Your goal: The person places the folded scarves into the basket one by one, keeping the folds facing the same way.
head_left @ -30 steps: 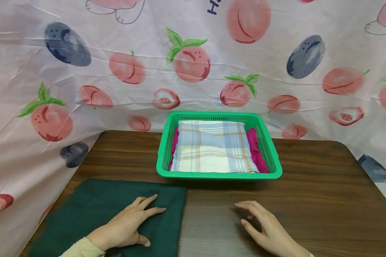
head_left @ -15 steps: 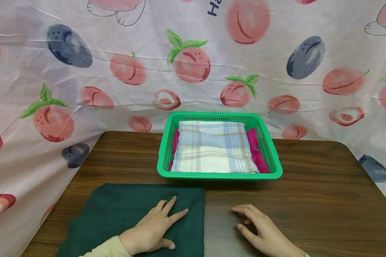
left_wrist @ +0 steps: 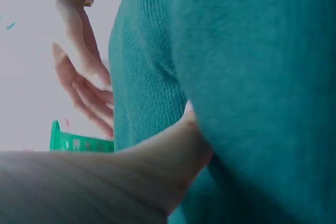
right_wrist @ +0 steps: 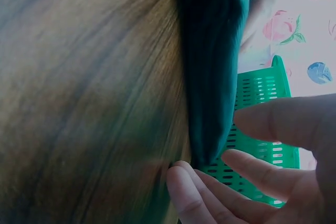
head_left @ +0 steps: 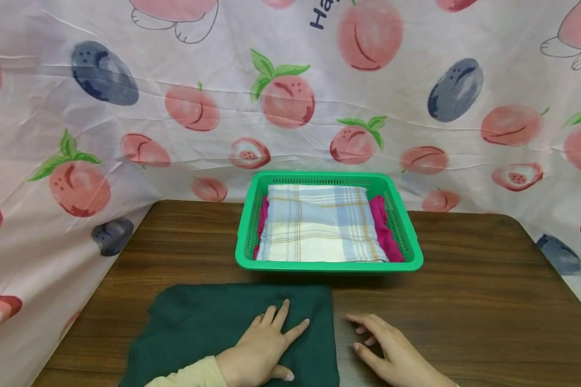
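A dark green folded cloth point(head_left: 203, 317) lies on the table at the front left in the head view. My left hand point(head_left: 261, 344) rests spread on top of it, its fingers pointing toward the far right corner. In the left wrist view the cloth point(left_wrist: 252, 77) fills most of the picture, part of it bulging over the hand's edge. Just off the cloth's right edge is my right hand point(head_left: 392, 352), fingers loosely bent, thumb apart, with nothing between them. The right wrist view shows its fingertips near the cloth's edge point(right_wrist: 212, 77).
Behind the cloth stands a green plastic basket point(head_left: 329, 266) holding a folded blue-and-white plaid cloth point(head_left: 319, 226) over a magenta cloth point(head_left: 387, 231). Dark wooden table point(head_left: 479, 290) extends to the right. A fruit-print curtain point(head_left: 198, 54) hangs behind the table.
The left hand has slid the green cloth rightward across the table, bringing its right edge close to the right hand. The right hand has barely moved; the basket stands where it was.
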Demonstrator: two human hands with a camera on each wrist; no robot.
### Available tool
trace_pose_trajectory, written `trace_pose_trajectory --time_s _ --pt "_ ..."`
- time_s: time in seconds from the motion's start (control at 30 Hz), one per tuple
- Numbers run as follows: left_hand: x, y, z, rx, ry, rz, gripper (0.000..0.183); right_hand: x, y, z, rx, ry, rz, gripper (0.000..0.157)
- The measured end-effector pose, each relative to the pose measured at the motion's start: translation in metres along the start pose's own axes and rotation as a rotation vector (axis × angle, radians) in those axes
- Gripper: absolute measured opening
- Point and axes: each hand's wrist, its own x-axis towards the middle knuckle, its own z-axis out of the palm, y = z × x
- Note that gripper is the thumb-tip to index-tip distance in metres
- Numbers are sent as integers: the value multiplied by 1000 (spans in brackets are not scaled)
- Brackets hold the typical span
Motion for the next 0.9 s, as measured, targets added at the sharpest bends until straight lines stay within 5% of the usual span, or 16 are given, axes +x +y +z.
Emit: trace_pose_trajectory --time_s 0.73,0.9 --pt "34 42 5 92 3 55 85 -1 -2 -2 145 -78 128 52" --pt "40 50 6 101 11 87 84 -3 -3 -3 53 -56 171 51"
